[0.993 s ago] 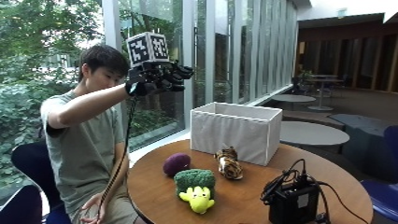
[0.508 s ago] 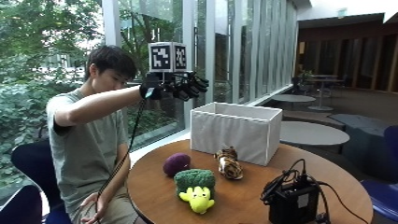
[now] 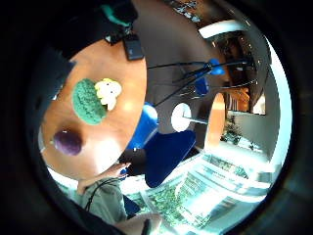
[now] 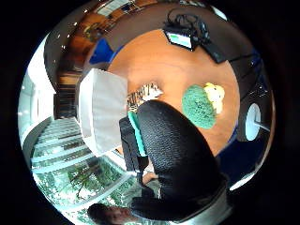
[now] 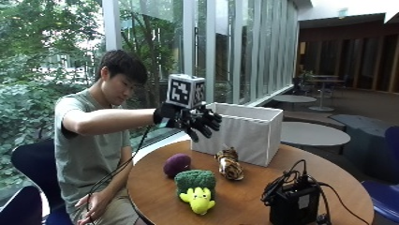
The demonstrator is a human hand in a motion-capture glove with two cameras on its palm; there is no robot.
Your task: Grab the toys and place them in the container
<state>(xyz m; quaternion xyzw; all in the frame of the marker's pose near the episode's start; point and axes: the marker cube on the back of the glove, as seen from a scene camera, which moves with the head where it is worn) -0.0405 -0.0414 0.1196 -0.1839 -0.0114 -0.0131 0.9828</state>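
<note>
Glass walls with greenery outside back a round wooden table (image 5: pixel 249 197), where a seated person in a grey-green shirt reaches out over the near edge. Gloved right hand (image 5: pixel 195 121): raised in the air above the table, fingers spread and only slightly bent, holding nothing; it hangs just in front of the white fabric rectangular container (image 5: pixel 246 132), which stands at the window side of the table. Toy count on the table: three. 1) purple rounded plush toy (image 5: pixel 177 164); 2) tiger-striped brown plush toy (image 5: pixel 230 165), lying just in front of the container wall; 3) green broccoli-shaped plush with a yellow face end (image 5: pixel 195 186), nearest the table edge. All three lie on the wood, none in the container. One black electronic box with cables (image 5: pixel 293 202) sits at the far end of the table. Bare left hand (image 5: pixel 87 212) rests in the lap. Thumb-side palm view: looks down on the container (image 4: pixel 101 110), striped toy (image 4: pixel 143 93) and broccoli plush (image 4: pixel 202 103), but the black glove hides the purple toy. Little-finger-side palm view: shows purple toy (image 3: pixel 67 142) and broccoli plush (image 3: pixel 95 98), but neither the container nor the striped toy; it adds blue chairs (image 3: pixel 166 154) beside the table.
</note>
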